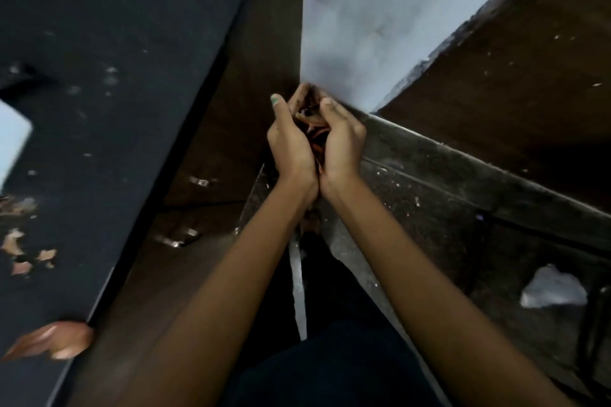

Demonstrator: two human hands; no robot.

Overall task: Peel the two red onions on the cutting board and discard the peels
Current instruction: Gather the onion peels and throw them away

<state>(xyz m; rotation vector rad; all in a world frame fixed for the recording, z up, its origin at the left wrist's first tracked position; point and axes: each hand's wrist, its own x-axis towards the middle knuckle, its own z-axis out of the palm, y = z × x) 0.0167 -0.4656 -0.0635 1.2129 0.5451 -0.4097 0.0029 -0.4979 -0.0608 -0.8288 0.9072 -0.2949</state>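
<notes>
My left hand (291, 139) and my right hand (340, 139) are cupped together, wrists touching, around a bundle of reddish onion peels (312, 129). The peels show only in the gap between my palms. Both hands are held out over a dark corner where a brown wall meets a pale wall. The onions and the cutting board are not in view.
A dark counter (99, 76) runs along the left, with loose peel scraps (20, 254) on it and a larger peel (56, 339) hanging at its edge. A dark wooden ledge (463, 175) crosses on the right. A crumpled white scrap (552, 287) lies below it.
</notes>
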